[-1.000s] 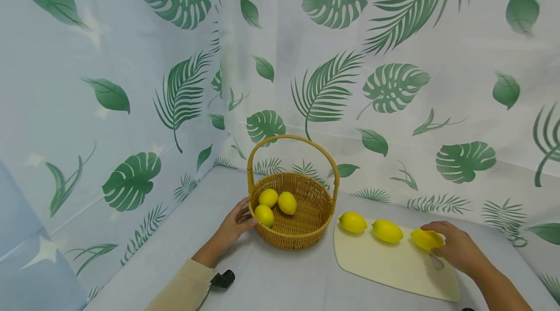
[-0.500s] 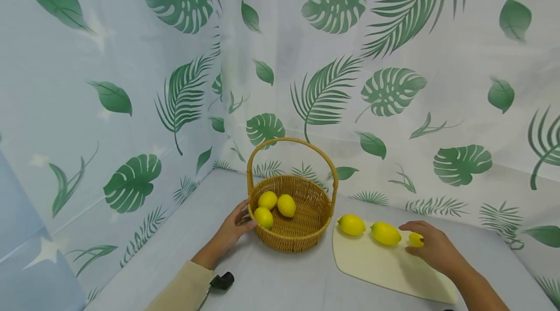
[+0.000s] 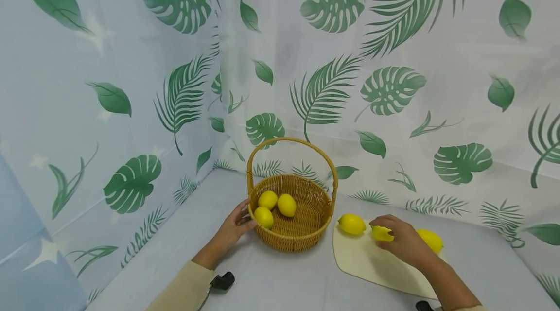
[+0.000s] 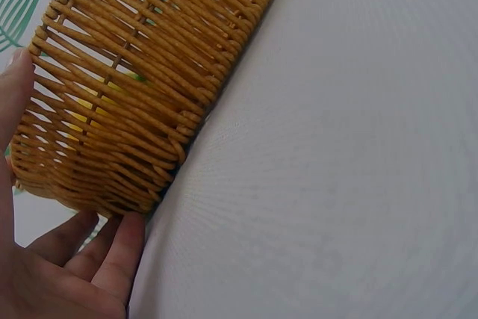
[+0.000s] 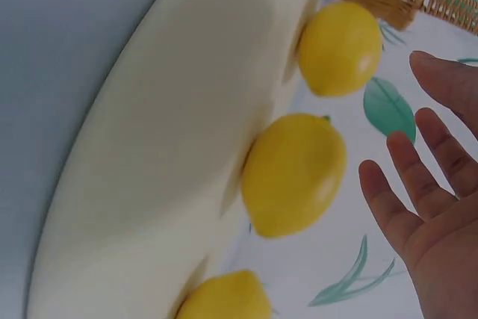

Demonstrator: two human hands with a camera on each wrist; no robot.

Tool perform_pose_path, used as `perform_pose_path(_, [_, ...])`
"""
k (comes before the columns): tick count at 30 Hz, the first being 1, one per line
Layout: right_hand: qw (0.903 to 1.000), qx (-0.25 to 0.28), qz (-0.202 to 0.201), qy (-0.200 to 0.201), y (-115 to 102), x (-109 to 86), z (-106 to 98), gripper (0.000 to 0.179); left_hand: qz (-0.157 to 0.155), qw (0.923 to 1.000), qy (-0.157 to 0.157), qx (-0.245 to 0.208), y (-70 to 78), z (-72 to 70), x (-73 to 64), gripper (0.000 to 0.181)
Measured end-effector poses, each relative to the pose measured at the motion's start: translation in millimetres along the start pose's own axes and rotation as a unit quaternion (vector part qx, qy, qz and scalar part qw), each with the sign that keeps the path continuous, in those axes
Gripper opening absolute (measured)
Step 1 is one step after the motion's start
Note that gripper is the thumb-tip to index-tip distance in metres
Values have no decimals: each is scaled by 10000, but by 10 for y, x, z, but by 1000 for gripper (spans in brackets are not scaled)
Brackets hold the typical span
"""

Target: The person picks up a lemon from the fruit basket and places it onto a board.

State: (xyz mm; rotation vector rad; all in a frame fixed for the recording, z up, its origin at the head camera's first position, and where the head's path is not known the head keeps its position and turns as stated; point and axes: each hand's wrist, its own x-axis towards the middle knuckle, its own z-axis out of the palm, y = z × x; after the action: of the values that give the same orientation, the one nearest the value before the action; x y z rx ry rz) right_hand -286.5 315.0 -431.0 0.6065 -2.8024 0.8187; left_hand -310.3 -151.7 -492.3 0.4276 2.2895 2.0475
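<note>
A wicker basket (image 3: 290, 243) with a tall arched handle holds three yellow lemons (image 3: 286, 205) on its left side. My left hand (image 3: 229, 233) rests against the basket's left wall; in the left wrist view its thumb and straight fingers (image 4: 123, 255) touch the weave. Three more lemons lie in a row along the far side of a cream cutting board (image 3: 372, 265). Over the middle lemon (image 5: 295, 175) my right hand (image 3: 404, 243) hovers with fingers loosely extended, partly hiding it in the head view. The right wrist view shows a gap between fingers and lemon.
The left lemon (image 3: 352, 224) lies near the basket, and the right lemon (image 3: 430, 240) sits partly behind my right hand. A light cloth covers the table (image 3: 280, 282). Leaf-printed curtains (image 3: 323, 87) stand behind and to the left.
My right hand has moved left along the row, from the right lemon to the middle one, uncovering the right lemon. The left hand, basket and lemons stay in place.
</note>
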Motion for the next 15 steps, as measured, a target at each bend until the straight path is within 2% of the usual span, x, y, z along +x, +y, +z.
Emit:
perform_pose_path(8, [9995, 132, -179, -209, -173, 133, 82, 42, 89, 9998, 58, -170, -212, -12, 81, 73])
perform_pose_path(15, [9982, 290, -485, -178, -289, 209, 163, 42, 77, 9998, 72, -174, -253, -15, 102, 75])
